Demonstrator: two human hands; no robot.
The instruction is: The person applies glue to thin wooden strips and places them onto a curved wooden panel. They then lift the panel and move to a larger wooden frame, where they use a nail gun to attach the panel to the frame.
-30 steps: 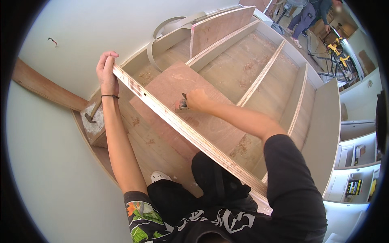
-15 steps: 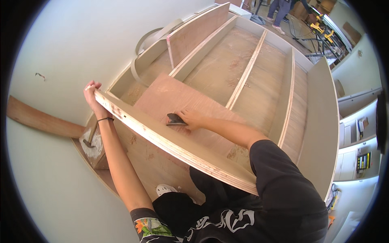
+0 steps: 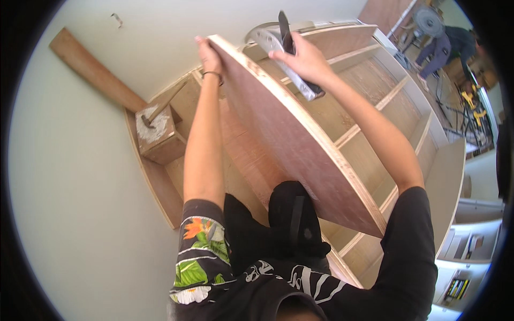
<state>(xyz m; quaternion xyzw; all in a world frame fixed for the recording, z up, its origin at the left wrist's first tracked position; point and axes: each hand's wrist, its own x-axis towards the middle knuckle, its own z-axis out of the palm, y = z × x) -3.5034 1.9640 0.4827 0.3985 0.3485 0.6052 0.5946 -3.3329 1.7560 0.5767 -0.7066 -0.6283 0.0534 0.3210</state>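
A long plywood panel (image 3: 289, 152) stands tilted in front of me, its layered edge facing up. Around its far upper end my left hand (image 3: 209, 58) is closed, gripping the board. My right hand (image 3: 309, 60) holds a hand plane (image 3: 308, 88) with a silver metal body and dark parts, raised just right of the panel's top edge; its fingers wrap the tool, and part of it is hidden by them. Beneath lies a large open wooden frame (image 3: 383, 99) with dividers, and wood shavings are scattered inside it.
To the left, a hammer (image 3: 155, 115) rests on a wooden box (image 3: 166, 142) beside the wall. A long curved board (image 3: 96, 72) leans there. Another person (image 3: 455, 45) bends over at the back right, near yellow clamps (image 3: 471, 104). White shelves (image 3: 471, 249) stand at the right.
The panel's far end has been lifted and swung right by my left hand. My right hand has raised the hand plane from the reddish board in the frame up beside the panel's edge.
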